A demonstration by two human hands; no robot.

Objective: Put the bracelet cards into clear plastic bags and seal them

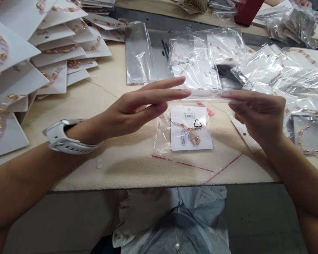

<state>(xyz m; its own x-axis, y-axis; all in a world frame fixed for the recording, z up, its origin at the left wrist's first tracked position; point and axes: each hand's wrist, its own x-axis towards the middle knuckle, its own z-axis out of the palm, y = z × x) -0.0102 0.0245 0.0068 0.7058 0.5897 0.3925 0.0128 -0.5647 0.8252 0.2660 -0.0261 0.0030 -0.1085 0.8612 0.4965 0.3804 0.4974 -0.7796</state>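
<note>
A clear plastic bag [161,143] contains a white card [178,112] with a barcode, and on it a pink and gold beaded bracelet [194,137] with a small tag. My right hand [262,113] is closed, pinching the right end of the bag's upper edge between thumb and finger. My left hand [140,102], wearing a white watch [74,141], stretches its fingers along the left end of that edge. Its fingertips touch the plastic, with the thumb lower and apart from them. Thin pink-red strips [194,165] lie in front of the bag.
Piles of bracelet cards [60,53] rise at the left. Bagged bracelets [275,68] cover the right side. Flat clear bags [139,53] lie at the back, near a red upright piece [249,12]. Another person's hand [303,2] shows at the top right.
</note>
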